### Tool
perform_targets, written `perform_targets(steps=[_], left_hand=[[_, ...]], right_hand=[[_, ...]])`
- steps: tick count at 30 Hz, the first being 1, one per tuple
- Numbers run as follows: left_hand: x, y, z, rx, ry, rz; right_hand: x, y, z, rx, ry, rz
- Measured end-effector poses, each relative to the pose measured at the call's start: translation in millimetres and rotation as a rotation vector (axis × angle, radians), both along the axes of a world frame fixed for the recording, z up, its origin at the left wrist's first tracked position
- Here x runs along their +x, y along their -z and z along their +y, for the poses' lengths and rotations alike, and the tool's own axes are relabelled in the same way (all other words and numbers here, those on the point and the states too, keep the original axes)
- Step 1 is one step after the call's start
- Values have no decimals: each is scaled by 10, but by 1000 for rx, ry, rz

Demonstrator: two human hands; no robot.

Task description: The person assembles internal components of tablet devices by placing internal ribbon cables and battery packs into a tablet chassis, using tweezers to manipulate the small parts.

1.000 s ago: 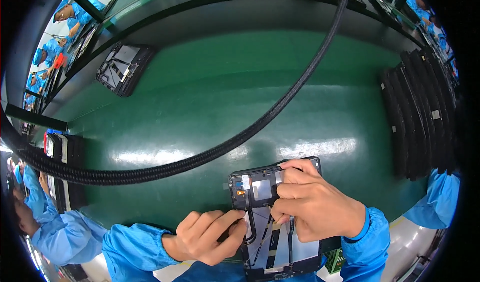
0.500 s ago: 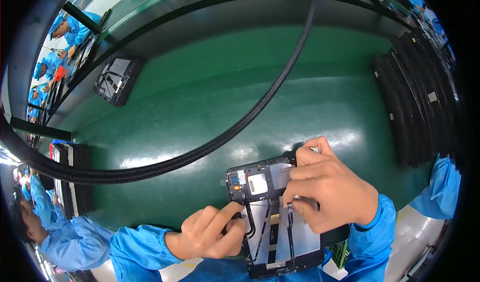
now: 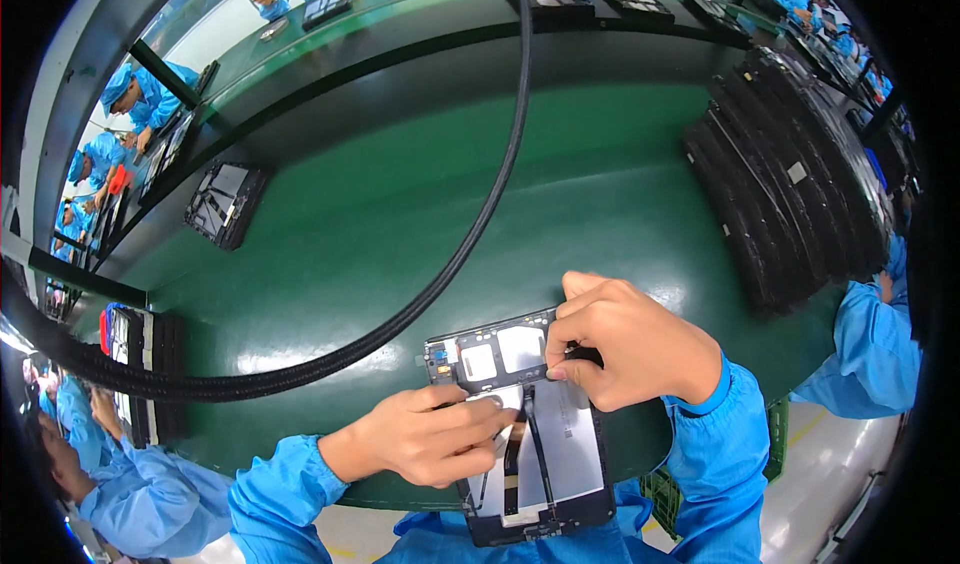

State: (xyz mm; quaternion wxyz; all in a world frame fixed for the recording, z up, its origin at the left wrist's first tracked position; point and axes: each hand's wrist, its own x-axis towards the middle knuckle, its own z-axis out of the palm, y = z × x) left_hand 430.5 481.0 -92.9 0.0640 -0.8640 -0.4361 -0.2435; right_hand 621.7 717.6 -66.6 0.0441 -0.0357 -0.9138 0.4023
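An opened tablet [image 3: 580, 454] lies at the bench's near edge, its inside facing up. A black frame with a circuit board and two white rectangles [image 3: 480, 363] spans its far end. Thin black flex cables [image 3: 541, 454] run lengthwise over its pale grey panel. My left hand [image 3: 430, 436] rests over the tablet's left side, fingers stretched out, the tips on the panel beside the cables; its thumb is hidden. At the far right corner, my right hand [image 3: 630, 344] has thumb and fingers pinched together against the frame's edge. What they grip is hidden.
Dark tablet housings [image 3: 790, 194] are stacked high at the right. Another opened tablet [image 3: 228, 204] lies far left, and a row of upright units [image 3: 150, 374] stands near left. A thick black braided cable [image 3: 440, 284] arches across the view. Co-workers in blue sit on both sides.
My right hand has let go of a flex cable's end and moved to the frame's far right edge. That cable now leans left. My left fingers have uncurled onto the panel. The view has shifted.
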Motion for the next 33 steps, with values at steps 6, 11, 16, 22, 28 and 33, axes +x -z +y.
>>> perform_targets(steps=[6, 11, 16, 22, 28, 33], left_hand=[[371, -144, 288, -531, 259, -486], [757, -310, 444, -639, 208, -548], [1004, -15, 321, -172, -188, -45], [1094, -9, 432, 11, -459, 82], [1085, 35, 427, -42, -486, 108], [1081, 28, 474, -40, -475, 120]], right_hand=[[246, -102, 280, -38, 17, -173], [327, -96, 398, -120, -2, -270], [357, -91, 443, -190, -4, -348], [332, -41, 520, -267, -54, -337], [327, 2, 582, -285, -50, -368], [346, 36, 628, -295, -46, -338]])
